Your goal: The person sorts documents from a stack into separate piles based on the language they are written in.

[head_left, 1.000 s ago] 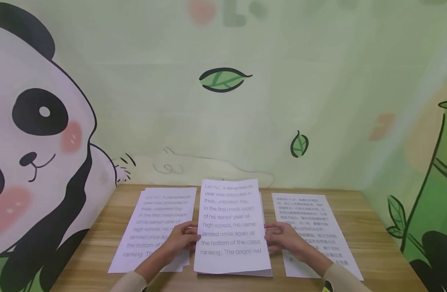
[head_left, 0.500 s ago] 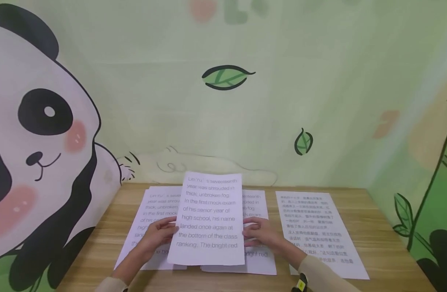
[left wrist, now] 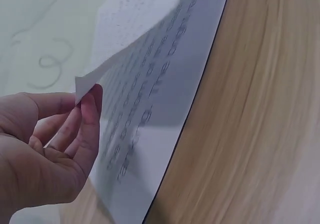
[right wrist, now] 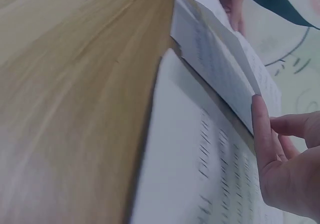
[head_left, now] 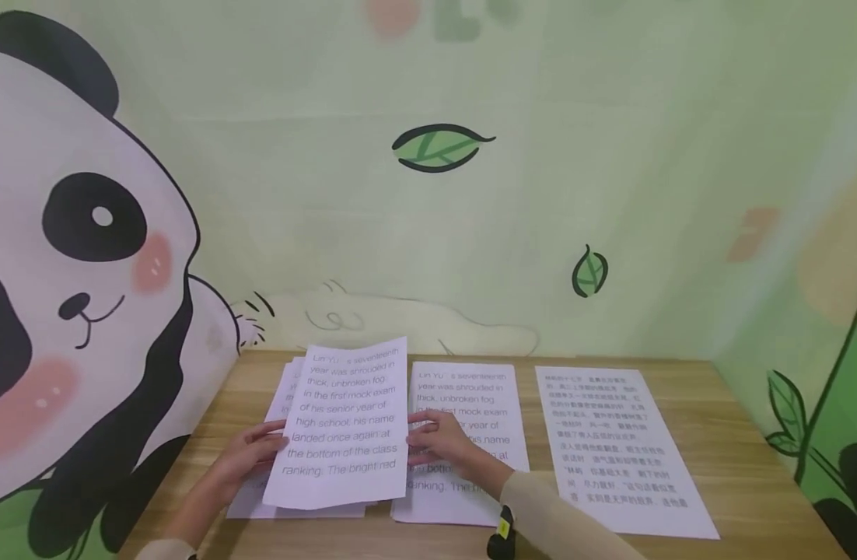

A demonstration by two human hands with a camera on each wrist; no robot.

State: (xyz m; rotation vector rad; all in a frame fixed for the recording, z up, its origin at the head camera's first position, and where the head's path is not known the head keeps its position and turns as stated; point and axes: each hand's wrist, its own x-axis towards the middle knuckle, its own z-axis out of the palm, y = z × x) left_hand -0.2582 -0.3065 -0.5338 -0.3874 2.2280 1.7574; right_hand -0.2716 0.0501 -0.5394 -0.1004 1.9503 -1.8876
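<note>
A printed sheet of paper [head_left: 344, 428] with English text hangs above the left part of the table, slightly bowed. My left hand [head_left: 243, 463] pinches its left edge between thumb and fingers, and the left wrist view shows that pinch [left wrist: 65, 134] closely. On the opposite edge my right hand [head_left: 445, 443] pinches the sheet; the right wrist view shows thumb and fingers [right wrist: 265, 129] meeting on it. Beneath the held sheet lies the left pile of printed paper [head_left: 246, 502], mostly covered. The middle pile of printed paper [head_left: 470, 389] lies under my right hand and forearm.
Toward the right a sheet with Chinese text [head_left: 624, 451] lies flat on the wooden table [head_left: 736, 435]. Behind the table's back edge rises a wall covering [head_left: 316, 194] printed with a panda and leaves.
Both hands have carried the sheet leftward, from over the middle pile to over the left pile. The middle pile is now uncovered except where the right hand and forearm cross it.
</note>
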